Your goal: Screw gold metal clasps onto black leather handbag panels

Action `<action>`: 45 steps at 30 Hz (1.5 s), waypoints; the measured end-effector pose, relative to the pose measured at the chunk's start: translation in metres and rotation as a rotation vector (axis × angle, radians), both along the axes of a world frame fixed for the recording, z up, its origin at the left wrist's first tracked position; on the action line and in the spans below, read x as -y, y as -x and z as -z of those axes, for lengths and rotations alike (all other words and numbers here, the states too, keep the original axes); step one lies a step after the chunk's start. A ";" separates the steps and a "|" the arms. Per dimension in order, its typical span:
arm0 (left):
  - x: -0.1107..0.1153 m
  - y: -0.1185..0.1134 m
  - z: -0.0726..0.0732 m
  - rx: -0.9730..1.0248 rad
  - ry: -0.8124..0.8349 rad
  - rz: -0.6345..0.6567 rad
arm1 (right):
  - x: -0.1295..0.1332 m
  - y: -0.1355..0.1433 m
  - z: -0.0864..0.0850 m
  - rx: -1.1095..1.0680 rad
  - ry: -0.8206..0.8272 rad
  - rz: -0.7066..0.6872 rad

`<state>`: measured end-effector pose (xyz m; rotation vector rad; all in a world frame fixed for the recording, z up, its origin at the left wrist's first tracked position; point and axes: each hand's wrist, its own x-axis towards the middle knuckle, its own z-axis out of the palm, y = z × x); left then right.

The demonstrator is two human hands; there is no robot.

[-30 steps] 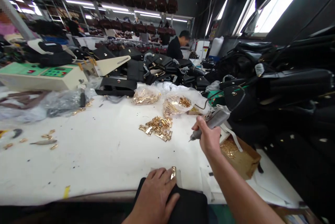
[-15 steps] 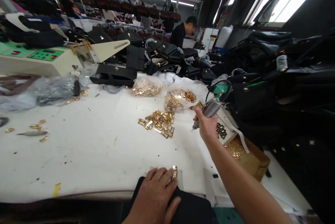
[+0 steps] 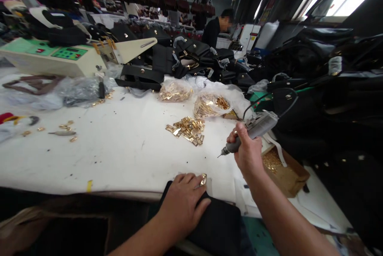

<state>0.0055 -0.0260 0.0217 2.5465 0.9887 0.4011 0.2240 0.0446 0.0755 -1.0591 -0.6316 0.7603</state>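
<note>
My right hand (image 3: 249, 150) is wrapped round a grey electric screwdriver (image 3: 259, 125), whose thin tip points down and left above the white tabletop. At the table's front edge my left hand (image 3: 184, 198) presses on a black bag piece (image 3: 220, 222). A small gold metal plate (image 3: 203, 179) stands at its fingertips, touching the fingers. The thumb is spread away from the other fingers. Beyond the hands lies a pile of gold plates (image 3: 188, 129).
Two clear bags of gold parts (image 3: 175, 90) lie behind the pile. A cardboard box (image 3: 287, 174) sits at the right, near heaped black bags (image 3: 335, 116). A cream machine (image 3: 86, 58) stands at the back left. A person (image 3: 212, 32) is in the background.
The screwdriver in my right hand has swung to a flatter angle, showing more of its body. My left hand remains on the black piece beside the gold plate. The view has shifted.
</note>
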 end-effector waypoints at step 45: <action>0.002 -0.003 -0.001 -0.083 -0.063 0.040 | 0.076 0.059 0.013 -0.177 0.127 -0.108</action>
